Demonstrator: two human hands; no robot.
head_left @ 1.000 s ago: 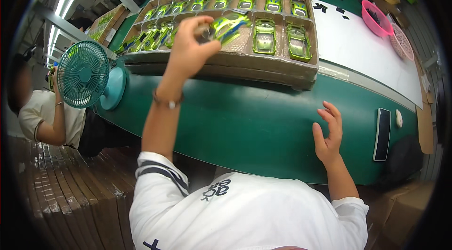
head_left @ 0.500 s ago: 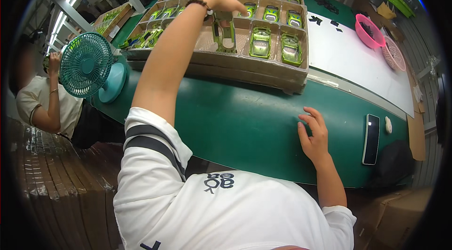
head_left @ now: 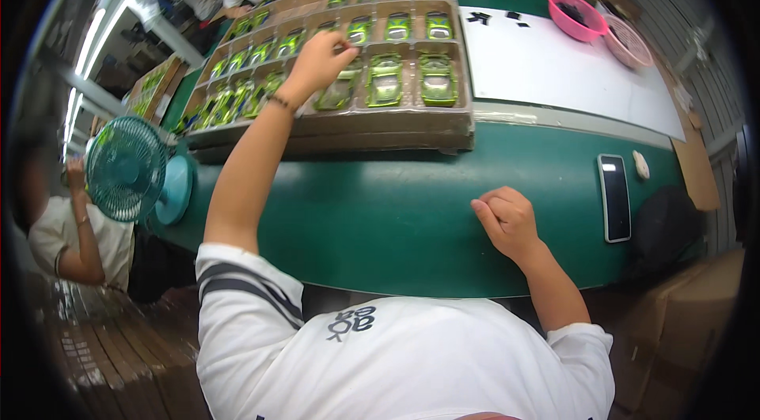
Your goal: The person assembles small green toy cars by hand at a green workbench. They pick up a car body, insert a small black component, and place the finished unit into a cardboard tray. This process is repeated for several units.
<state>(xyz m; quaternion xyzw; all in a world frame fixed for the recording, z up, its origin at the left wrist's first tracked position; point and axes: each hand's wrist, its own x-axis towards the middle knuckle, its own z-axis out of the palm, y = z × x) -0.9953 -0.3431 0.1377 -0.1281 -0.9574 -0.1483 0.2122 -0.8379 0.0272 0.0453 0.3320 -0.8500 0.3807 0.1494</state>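
Note:
My left hand (head_left: 321, 65) hovers over a cardboard tray (head_left: 380, 121) split into compartments. Its fingers are loosely bent, with a gap between thumb and forefinger and nothing visible in them. Just below lies a green toy car body (head_left: 336, 94), partly covered by the hand, in a front-row compartment. Beside it sit two more green car bodies, one in the neighbouring compartment (head_left: 385, 81) and one in the corner (head_left: 437, 79). My right hand (head_left: 511, 218) rests by the green tabletop, its fingers curled into a loose fist with nothing in it.
A teal fan (head_left: 131, 167) stands left of the tray. On the right are a white board (head_left: 546, 64) with small black pieces, a pink basket (head_left: 576, 16), a paler basket (head_left: 628, 44) and a phone (head_left: 614, 198). People sit across the table and at far left.
The car body my left hand held above the tray now lies in a front compartment, and the hand is off it. My right hand's fingers have curled in. The whole view has shifted.

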